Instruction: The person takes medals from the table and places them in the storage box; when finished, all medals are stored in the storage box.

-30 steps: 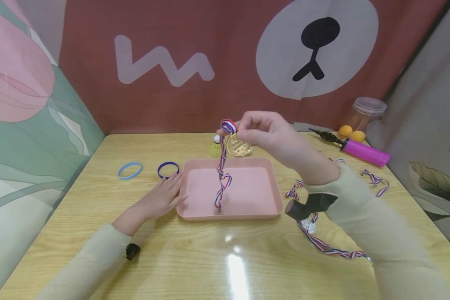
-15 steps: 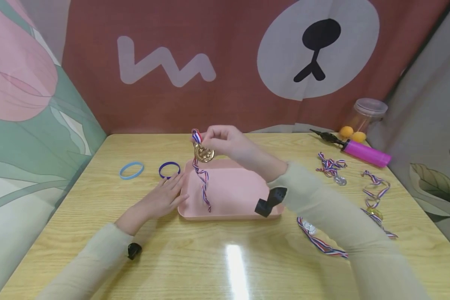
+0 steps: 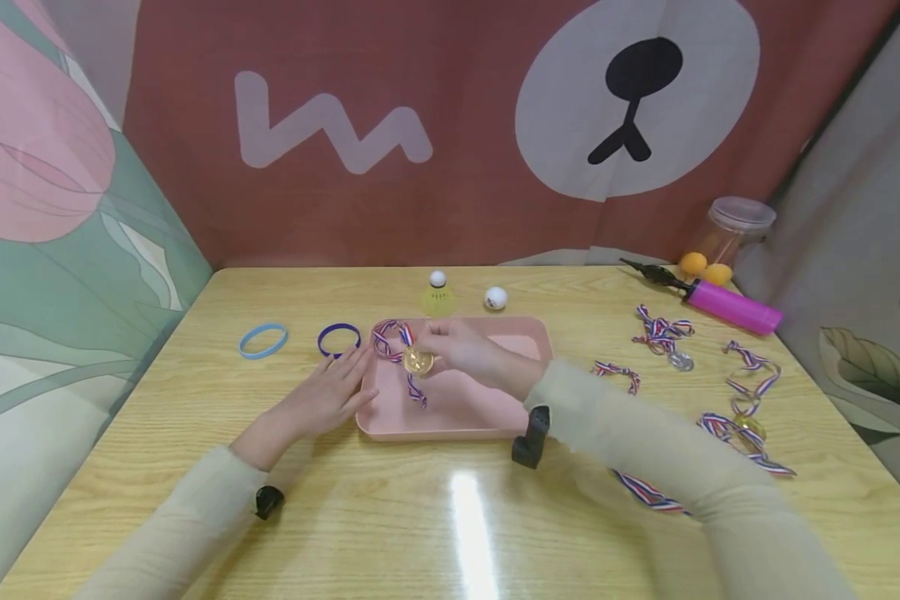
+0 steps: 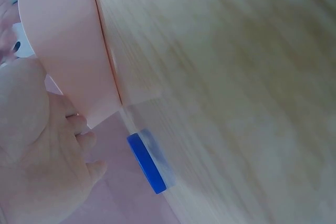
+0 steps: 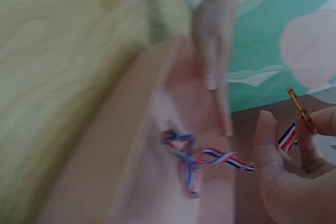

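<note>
Lowered from well above the table, the right hand [image 3: 461, 350] now sits down inside the pink tray [image 3: 495, 421], and the shuttlecock [image 3: 437, 296] and white ball [image 3: 496, 297] behind the tray show again.

From the left: a light blue wristband [image 3: 262, 340] lies alone near the table's [image 3: 157, 467] left side, and a dark blue wristband [image 3: 337, 339] lies just beside the tray's left corner. The left hand [image 3: 326, 398] rests flat with straight fingers against the tray's left rim, holding nothing; the left wrist view shows its fingers [image 4: 79, 129] next to the pink edge and the blue band.

In the tray's left half, the right hand pinches the gold medal [image 3: 417, 361] between thumb and fingertips. In the right wrist view the medal seems lifted a little, edge-on, while its striped ribbon [image 3: 392, 337] already lies looped on the tray floor, partly near the rim.

Risks, as I judge them: the ribbon's loop close to the left rim could spill over the edge if the medal is let go carelessly. The medal could also land on edge and roll. The tray could slide if the left hand eases off.

Further right, at least 3 more ribboned medals [image 3: 667, 337] lie scattered on the wood; a trailing ribbon under the right sleeve [image 3: 645, 433] could get dragged. A pink pump [image 3: 727, 304] and a jar [image 3: 727, 229] stand at the far right.
</note>
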Demonstrator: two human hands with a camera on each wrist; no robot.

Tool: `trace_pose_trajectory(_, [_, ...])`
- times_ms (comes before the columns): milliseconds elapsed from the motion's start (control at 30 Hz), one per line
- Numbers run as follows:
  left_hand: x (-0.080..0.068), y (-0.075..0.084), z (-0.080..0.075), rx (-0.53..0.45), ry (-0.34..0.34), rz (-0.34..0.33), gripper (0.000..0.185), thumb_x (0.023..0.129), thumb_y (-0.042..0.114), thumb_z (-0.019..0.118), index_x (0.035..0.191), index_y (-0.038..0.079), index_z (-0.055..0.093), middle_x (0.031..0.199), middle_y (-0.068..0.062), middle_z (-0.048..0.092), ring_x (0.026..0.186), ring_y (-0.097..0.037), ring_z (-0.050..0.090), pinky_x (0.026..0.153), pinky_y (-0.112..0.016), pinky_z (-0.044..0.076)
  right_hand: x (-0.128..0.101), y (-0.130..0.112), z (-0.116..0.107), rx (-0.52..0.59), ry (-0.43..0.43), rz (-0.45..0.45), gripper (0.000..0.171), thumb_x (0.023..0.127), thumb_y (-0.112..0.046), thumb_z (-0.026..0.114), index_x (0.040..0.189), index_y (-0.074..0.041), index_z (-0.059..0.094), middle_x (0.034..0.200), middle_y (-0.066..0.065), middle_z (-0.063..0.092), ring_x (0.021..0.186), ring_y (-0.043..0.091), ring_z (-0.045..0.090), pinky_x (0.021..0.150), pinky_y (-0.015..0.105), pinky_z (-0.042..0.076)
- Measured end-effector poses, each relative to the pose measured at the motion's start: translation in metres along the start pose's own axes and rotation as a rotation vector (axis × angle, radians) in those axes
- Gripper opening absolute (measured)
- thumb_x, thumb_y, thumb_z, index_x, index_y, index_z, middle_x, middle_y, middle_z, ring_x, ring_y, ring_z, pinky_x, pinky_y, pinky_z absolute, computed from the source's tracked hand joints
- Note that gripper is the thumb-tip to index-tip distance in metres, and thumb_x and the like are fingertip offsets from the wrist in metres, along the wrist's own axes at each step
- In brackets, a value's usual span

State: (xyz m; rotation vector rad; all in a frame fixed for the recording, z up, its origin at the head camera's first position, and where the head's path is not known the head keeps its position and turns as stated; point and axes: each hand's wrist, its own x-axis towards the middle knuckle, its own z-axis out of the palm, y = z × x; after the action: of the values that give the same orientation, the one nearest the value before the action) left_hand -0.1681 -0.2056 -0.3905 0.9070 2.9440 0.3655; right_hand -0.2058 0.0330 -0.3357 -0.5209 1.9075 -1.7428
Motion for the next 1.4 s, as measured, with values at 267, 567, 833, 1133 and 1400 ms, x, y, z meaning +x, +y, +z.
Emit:
trace_pose_trajectory(267, [0.0, 0.0, -0.001, 0.005, 0.002, -0.004, 0.062, 0.099, 0.032, 0.039, 0.143, -0.006, 0.018, 0.148, -0.022, 0.017, 0.134, -0.04, 0.015, 0.107, -0.055, 0.011, -0.011, 0.037, 0.01, -0.239, -0.01, 0.239, 0.012, 0.084, -0.009, 0.058, 0.073, -0.005, 0.057, 0.067, 0.0, 0.056, 0.06, 0.013, 0.051, 0.061, 0.028, 0.049])
trace_pose_trajectory(567, [-0.001, 0.0, -0.001, 0.005, 0.003, -0.002, 0.062, 0.099, 0.032, 0.039, 0.143, -0.007, 0.019, 0.147, -0.023, 0.018, 0.134, -0.04, 0.016, 0.106, -0.056, 0.012, -0.009, 0.046, 0.025, -0.297, -0.075, 0.217, 0.003, 0.082, 0.0, 0.061, 0.082, 0.003, 0.061, 0.072, 0.005, 0.06, 0.063, 0.012, 0.056, 0.063, 0.025, 0.051])
trace_pose_trajectory(833, [-0.001, 0.002, -0.002, -0.013, -0.015, -0.019, 0.061, 0.1, 0.033, 0.038, 0.143, -0.006, 0.019, 0.148, -0.022, 0.016, 0.134, -0.04, 0.014, 0.107, -0.054, 0.011, 0.004, 0.048, 0.041, -0.173, -0.033, 0.212, 0.012, 0.08, 0.013, 0.053, 0.091, 0.009, 0.055, 0.074, 0.011, 0.058, 0.055, 0.015, 0.055, 0.056, 0.028, 0.054])
trace_pose_trajectory(1133, [-0.001, 0.002, -0.002, -0.016, -0.007, -0.01, 0.061, 0.099, 0.03, 0.039, 0.143, -0.008, 0.019, 0.148, -0.022, 0.017, 0.134, -0.04, 0.014, 0.107, -0.054, 0.012, 0.012, 0.053, 0.048, -0.28, -0.044, 0.162, 0.02, 0.079, 0.012, 0.062, 0.093, 0.004, 0.05, 0.076, 0.01, 0.056, 0.059, 0.016, 0.058, 0.055, 0.026, 0.053])
trace_pose_trajectory(1400, [0.0, 0.002, -0.002, -0.012, -0.012, -0.012, 0.063, 0.099, 0.032, 0.039, 0.143, -0.008, 0.017, 0.148, -0.022, 0.015, 0.134, -0.04, 0.014, 0.107, -0.054, 0.012, 0.013, 0.049, 0.047, -0.384, -0.028, 0.149, 0.023, 0.077, 0.008, 0.064, 0.098, 0.003, 0.054, 0.081, 0.007, 0.057, 0.071, 0.014, 0.055, 0.06, 0.023, 0.051])
